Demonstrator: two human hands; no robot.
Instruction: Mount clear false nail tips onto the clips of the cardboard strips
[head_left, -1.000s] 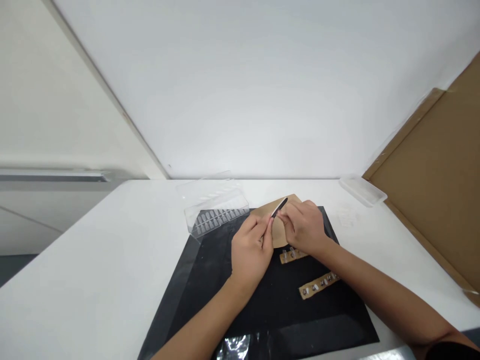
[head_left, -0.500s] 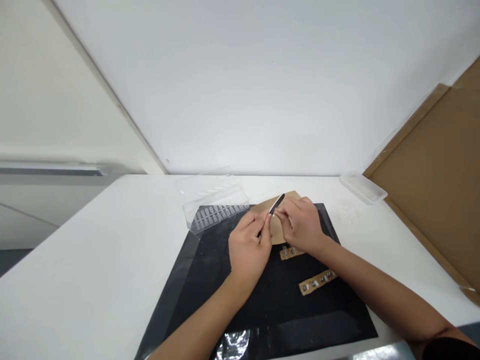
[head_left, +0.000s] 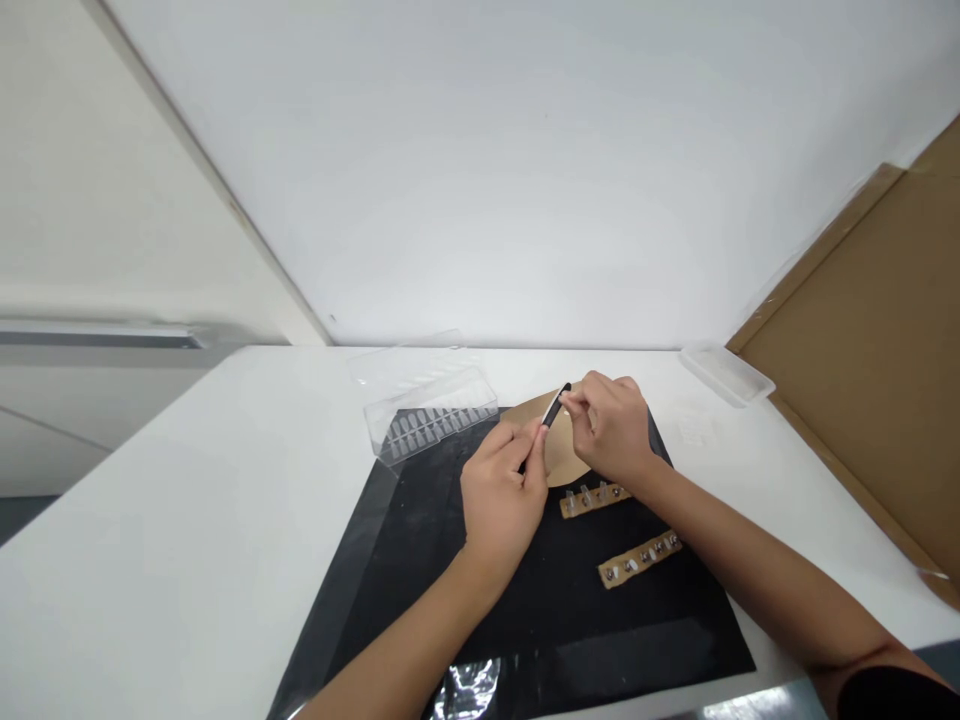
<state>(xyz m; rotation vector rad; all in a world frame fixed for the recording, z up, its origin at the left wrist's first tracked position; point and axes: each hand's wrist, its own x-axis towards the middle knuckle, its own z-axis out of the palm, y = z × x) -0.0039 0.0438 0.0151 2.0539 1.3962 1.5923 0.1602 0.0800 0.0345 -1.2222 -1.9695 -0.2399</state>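
My left hand (head_left: 504, 487) is closed on a thin nail file (head_left: 554, 405), black with a pale edge, tilted up to the right. My right hand (head_left: 613, 425) is pinched at the file's upper end; whatever sits between its fingertips is too small to make out. Beneath both hands lies a brown paper sheet (head_left: 564, 458) on a black mat (head_left: 525, 610). Close below my right wrist, a cardboard strip (head_left: 576, 503) carries upright clear nail tips. Nearer to me is a second strip (head_left: 637, 561) with metal studs and small white pieces.
A clear open case (head_left: 433, 420) with rows of clear nail tips stands at the mat's back left corner. At the back right sits a shallow translucent tray (head_left: 726, 373). Cardboard (head_left: 862, 350) leans along the right side of the white table (head_left: 187, 540).
My right hand has shifted slightly right and up along the file, uncovering more of the brown sheet and the upper cardboard strip. My left hand keeps its hold, moved slightly.
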